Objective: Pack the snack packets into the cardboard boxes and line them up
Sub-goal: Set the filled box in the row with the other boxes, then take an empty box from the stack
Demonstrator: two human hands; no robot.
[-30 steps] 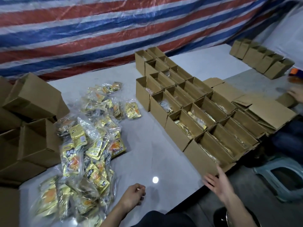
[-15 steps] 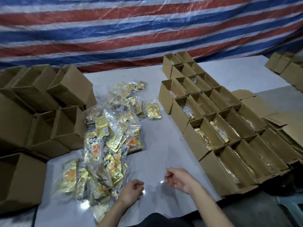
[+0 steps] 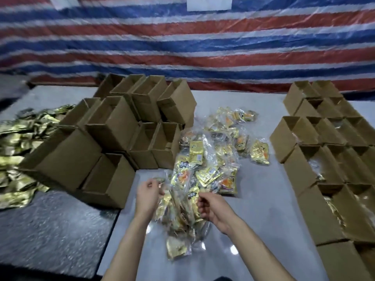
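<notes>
Gold packets [image 3: 180, 211] between left grip [image 3: 149, 189], right grip [image 3: 211, 205]

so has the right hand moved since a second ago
Yes. The right hand has left the nearest of the lined-up boxes and moved leftward. It is now over the pile of snack packets mid-table.

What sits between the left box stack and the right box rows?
Head view: the snack packet pile on the tabletop; left hand and right hand at its near end.
</notes>
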